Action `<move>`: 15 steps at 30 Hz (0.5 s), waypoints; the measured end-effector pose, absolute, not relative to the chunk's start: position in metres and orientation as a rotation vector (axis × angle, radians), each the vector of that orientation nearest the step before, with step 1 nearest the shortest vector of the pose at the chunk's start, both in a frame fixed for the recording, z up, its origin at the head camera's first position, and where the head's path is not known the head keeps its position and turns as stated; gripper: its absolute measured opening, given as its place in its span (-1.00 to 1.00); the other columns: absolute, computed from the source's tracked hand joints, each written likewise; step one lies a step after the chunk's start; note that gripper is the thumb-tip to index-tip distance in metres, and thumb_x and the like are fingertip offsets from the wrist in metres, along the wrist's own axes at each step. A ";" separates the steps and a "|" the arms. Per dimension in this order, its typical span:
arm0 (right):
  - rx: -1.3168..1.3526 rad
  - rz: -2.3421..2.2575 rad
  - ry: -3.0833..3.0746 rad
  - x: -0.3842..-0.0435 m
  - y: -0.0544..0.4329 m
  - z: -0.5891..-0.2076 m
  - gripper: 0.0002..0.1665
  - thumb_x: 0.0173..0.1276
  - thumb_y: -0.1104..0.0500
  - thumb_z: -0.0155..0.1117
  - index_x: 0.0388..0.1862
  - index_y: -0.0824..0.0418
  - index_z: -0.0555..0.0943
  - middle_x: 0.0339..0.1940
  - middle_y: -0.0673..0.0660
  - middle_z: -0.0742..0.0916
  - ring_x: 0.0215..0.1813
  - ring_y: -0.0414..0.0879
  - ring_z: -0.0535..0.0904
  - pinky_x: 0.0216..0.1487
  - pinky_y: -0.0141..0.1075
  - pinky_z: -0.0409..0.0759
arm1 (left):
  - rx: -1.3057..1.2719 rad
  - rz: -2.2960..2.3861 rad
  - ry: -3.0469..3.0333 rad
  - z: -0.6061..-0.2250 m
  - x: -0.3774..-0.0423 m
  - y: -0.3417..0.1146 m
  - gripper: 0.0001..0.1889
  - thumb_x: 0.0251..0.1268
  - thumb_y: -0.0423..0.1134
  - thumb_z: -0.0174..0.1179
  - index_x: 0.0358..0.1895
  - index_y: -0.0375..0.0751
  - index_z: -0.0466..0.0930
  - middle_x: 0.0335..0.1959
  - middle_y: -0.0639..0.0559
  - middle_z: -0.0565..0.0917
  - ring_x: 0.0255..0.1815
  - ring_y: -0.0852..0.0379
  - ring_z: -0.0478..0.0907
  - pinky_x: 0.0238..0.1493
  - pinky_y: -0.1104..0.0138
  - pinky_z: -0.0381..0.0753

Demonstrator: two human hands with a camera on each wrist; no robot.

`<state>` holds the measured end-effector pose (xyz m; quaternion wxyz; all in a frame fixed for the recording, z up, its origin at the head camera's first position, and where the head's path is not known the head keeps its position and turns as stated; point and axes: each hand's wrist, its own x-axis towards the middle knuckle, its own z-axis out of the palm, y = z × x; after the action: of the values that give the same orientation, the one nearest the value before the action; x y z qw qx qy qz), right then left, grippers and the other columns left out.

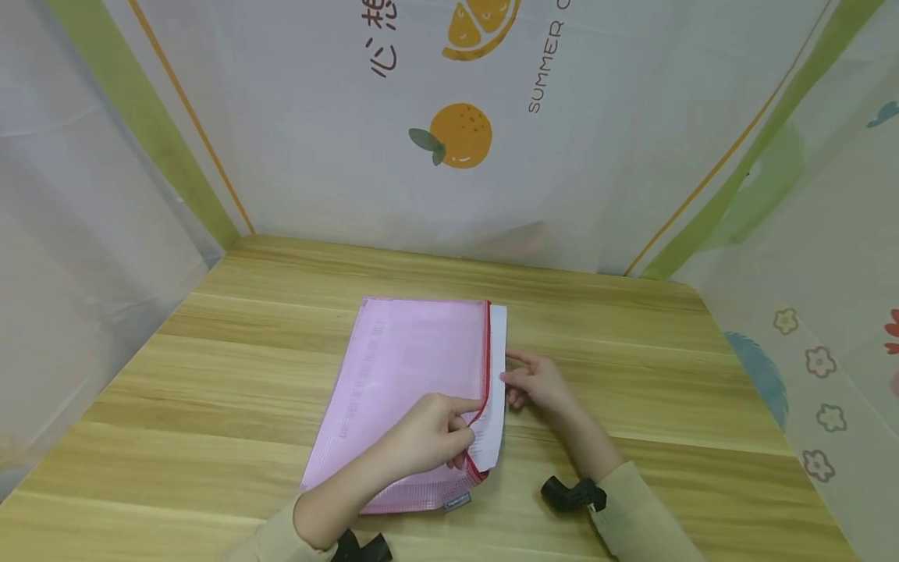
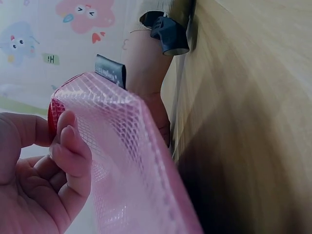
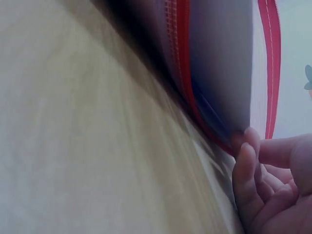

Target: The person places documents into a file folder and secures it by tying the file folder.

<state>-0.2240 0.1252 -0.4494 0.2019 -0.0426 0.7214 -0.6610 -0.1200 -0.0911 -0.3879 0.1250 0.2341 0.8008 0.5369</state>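
A pink mesh zip pouch point(image 1: 414, 343) lies on the table with its red-zippered opening point(image 1: 487, 343) to the right. White paper point(image 1: 498, 336) sticks out of that opening as a narrow strip. My left hand point(image 1: 438, 437) pinches the near part of the opening's upper edge and holds it raised; in the left wrist view, thumb and fingers of the hand point(image 2: 53, 170) grip the pouch point(image 2: 131, 146) by its red trim. With its fingertips my right hand point(image 1: 539, 384) pinches the paper's right edge. The right wrist view shows the paper point(image 3: 222, 63) between both zipper sides, something blue beneath it.
The wood-grain table point(image 1: 211, 375) extends around the pouch. Printed white curtains point(image 1: 316, 140) hang behind it and at both sides. A black strap-like device point(image 1: 572, 496) sits at the right wrist, another point(image 1: 361, 549) at the left. A dark label point(image 1: 457, 502) hangs from the pouch's near edge.
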 end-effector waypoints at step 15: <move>-0.289 -1.768 2.040 -0.224 0.124 -0.450 -0.33 0.32 0.39 0.16 0.40 0.41 0.26 -0.64 0.07 0.59 -0.74 -0.24 0.28 -0.70 -0.40 0.36 | 0.686 1.556 2.288 -0.393 -0.118 -0.086 -0.51 0.12 -0.53 0.02 0.20 -0.56 0.42 -0.72 0.14 0.58 -0.72 0.20 0.51 -0.66 0.41 0.51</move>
<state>-0.2243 0.1239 -0.4500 0.2117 -0.1041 0.7344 -0.6364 -0.1185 -0.0858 -0.3930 0.1449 0.2380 0.7943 0.5399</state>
